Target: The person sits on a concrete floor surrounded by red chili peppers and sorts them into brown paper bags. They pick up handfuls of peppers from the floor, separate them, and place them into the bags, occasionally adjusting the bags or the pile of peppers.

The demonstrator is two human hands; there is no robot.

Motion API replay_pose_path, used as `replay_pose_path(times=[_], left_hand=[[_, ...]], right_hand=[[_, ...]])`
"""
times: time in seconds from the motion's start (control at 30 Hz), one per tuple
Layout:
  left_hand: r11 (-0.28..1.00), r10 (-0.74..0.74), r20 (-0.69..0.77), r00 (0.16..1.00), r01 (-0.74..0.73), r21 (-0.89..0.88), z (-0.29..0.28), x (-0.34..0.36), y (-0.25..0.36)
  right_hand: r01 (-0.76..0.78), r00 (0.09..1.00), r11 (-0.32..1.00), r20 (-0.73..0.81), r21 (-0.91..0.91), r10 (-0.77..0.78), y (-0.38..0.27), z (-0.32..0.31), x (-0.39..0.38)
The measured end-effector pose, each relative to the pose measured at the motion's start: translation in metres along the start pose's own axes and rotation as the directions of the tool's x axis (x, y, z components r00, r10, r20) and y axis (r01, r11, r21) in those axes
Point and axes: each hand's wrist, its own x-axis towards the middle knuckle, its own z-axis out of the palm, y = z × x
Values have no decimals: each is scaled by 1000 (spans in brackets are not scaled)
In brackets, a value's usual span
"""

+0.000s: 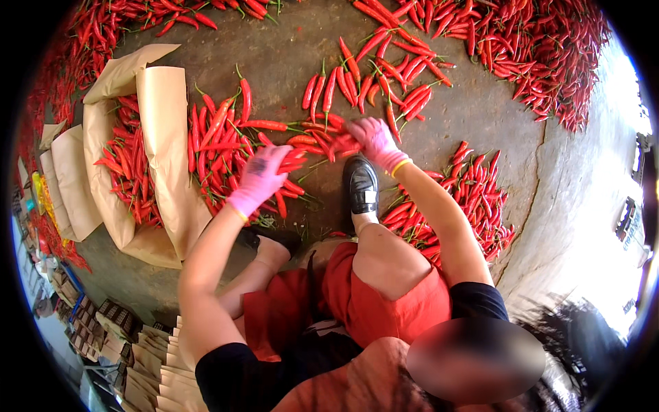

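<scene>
My left hand [261, 180], in a pink glove with a dark patch on its back, is closed around several red chili peppers [293, 162] whose ends stick out past the fingers. Across from it, my right hand [376, 142], also pink-gloved, has its fingers bent over more red chilies [344, 145], smeared by motion. Between and below the hands, loose chilies lie on the floor. To the left, a heap of chilies [216, 154] rests against an open brown paper bag [165, 123], which lies on its side with chilies inside.
Scattered chilies [374, 79] lie ahead, and a large pile [528, 51] covers the far right. Another heap [473, 199] sits beside my right forearm. My black shoe [362, 185] stands between the hands. Stacked paper bags [147, 371] are at lower left. A crack [532, 199] runs along the concrete floor.
</scene>
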Motion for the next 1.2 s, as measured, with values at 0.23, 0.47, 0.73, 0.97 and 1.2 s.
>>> replay_pose_path(times=[0.23, 0.47, 0.73, 0.97, 1.2], left_hand=[[875, 381, -163, 910, -299, 380, 82, 42, 2], [811, -190, -134, 973, 78, -580, 49, 20, 20], [16, -572, 255, 780, 322, -947, -71, -81, 19], [860, -487, -168, 857, 437, -262, -256, -210, -120], [715, -549, -613, 568, 699, 9, -149, -221, -214]], right_hand=[[-360, 906, 894, -127, 268, 403, -2, -44, -5], [-314, 616, -260, 405, 913, 676, -9, -52, -47], [-250, 908, -528, 386, 812, 163, -237, -74, 115], [-105, 992, 259, 118, 960, -34, -351, -24, 212], [-273, 930, 933, 313, 237, 192, -116, -37, 56]])
